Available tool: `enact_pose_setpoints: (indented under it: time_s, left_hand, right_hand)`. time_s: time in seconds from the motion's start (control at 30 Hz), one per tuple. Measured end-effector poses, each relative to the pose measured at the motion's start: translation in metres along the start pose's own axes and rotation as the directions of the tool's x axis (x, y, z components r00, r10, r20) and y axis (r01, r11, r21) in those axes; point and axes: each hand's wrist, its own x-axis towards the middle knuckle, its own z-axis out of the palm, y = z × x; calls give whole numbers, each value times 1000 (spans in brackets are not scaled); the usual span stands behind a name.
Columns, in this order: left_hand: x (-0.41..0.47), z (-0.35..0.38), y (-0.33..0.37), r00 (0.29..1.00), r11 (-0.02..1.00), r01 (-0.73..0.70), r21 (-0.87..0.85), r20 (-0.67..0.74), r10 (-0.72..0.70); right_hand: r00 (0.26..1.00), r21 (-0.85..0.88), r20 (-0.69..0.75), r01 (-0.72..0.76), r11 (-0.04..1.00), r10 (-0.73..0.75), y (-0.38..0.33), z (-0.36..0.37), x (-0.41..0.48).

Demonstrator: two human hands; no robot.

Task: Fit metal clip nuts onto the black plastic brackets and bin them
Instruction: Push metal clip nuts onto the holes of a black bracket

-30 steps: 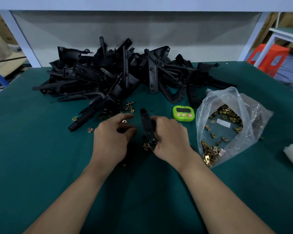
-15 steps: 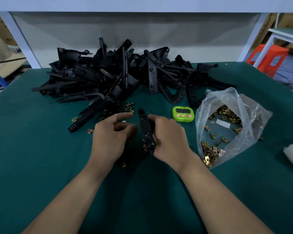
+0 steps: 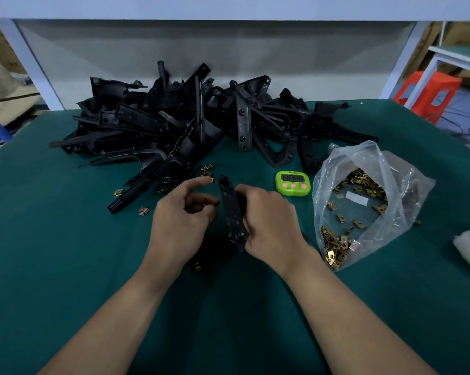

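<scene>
Low over a green surface, two bare forearms reach forward. The right hand grips a long black bracket, fingers curled round its lower half, holding it raised and tilted between both hands. The left hand sits just beside it, index finger stretched out, other fingers curled toward the thumb; whether they pinch anything cannot be told. Loose brass clip nuts lie scattered beyond. To the right, a clear bag holds many more, a green timer beside it. Farthest back sits a heap of black brackets.
</scene>
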Motion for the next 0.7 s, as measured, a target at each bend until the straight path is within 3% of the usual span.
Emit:
enact_pose_setpoints:
  time_s: [0.47,0.7]
  left_hand:
    - [-4,0,3,998,994,67,-82,17,-66]
    - [-8,0,7,1000,996,7,-94,11,-6]
  right_hand:
    - [999,-99,-19,-51,994,49,8,1,1]
    - [999,-87,-17,-44,995,43,9,0,0]
